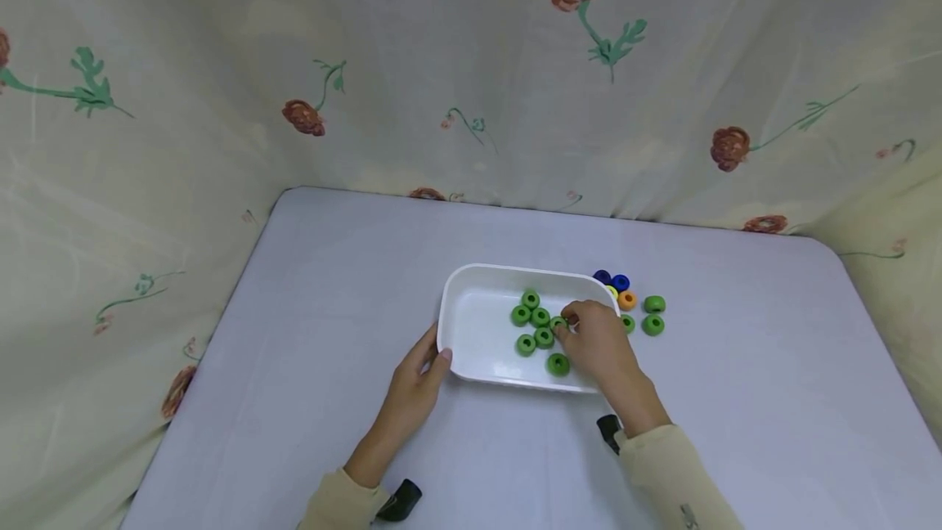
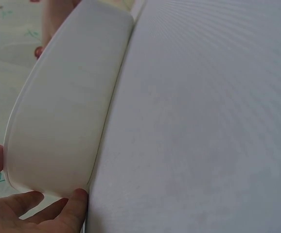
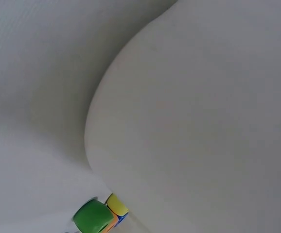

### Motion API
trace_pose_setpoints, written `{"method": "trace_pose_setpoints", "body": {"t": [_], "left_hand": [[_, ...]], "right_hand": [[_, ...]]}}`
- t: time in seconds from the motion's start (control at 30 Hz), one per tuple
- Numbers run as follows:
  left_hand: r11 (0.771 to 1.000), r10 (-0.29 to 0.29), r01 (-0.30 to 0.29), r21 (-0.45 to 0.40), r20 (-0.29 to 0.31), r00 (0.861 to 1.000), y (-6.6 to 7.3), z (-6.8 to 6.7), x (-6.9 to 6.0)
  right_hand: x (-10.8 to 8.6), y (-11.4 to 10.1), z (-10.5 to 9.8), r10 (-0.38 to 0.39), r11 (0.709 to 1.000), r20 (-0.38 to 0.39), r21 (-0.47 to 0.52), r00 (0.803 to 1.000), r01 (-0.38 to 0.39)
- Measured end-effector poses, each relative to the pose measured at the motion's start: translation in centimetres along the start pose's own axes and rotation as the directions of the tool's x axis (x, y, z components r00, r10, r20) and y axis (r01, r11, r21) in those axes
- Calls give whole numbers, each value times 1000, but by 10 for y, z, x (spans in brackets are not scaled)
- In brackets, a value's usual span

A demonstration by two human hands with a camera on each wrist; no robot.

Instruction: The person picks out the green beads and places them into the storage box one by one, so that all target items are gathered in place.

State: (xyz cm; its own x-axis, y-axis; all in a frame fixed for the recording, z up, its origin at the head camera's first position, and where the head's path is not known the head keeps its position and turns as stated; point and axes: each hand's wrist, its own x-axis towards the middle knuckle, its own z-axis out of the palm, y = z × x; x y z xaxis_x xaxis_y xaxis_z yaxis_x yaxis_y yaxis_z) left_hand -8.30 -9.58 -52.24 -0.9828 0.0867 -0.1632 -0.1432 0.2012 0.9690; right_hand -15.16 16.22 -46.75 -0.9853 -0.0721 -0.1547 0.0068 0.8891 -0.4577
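Observation:
A white tray [image 1: 482, 350] with several green beads [image 1: 526, 344] inside stands on the table. My left hand [image 1: 410, 387] holds the tray's left end, thumb at the rim. In the left wrist view, that hand's fingers [image 2: 73, 208] lie against the tray's outer wall [image 2: 65, 121]. Over the tray's right side, my right hand [image 1: 599, 342] pinches a green bead [image 1: 558, 323] between thumb and fingers, partly covering it. Another green bead [image 1: 558, 364] lies near the tray's front. The right wrist view shows the tray's outside [image 3: 189, 121] but not the right hand.
Beyond the tray's right end are blue beads [image 1: 621, 283], an orange bead [image 1: 627, 300], a partly hidden yellow bead [image 1: 612, 292] and several green beads [image 1: 653, 325]. A white cloth covers the table [image 1: 331, 268]. Behind it hangs a flowered curtain [image 1: 441, 47].

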Motion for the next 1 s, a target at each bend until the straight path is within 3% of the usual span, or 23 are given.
{"method": "trace_pose_setpoints", "body": {"t": [0.3,0.73,1.0], "left_hand": [[1000,24,-24,16,6,1000,0,0,2],[1000,-7,7,11,-17,1000,-1,1,1],[1000,6,-5,18,-12,1000,0,0,1]], "right_hand": [[2,1,4,-1,999,-18,52,1000,2],[6,1,11,4,997,-13,81,1000,-3],[-5,1,2,-12,995,-60,101,998,18]]}}
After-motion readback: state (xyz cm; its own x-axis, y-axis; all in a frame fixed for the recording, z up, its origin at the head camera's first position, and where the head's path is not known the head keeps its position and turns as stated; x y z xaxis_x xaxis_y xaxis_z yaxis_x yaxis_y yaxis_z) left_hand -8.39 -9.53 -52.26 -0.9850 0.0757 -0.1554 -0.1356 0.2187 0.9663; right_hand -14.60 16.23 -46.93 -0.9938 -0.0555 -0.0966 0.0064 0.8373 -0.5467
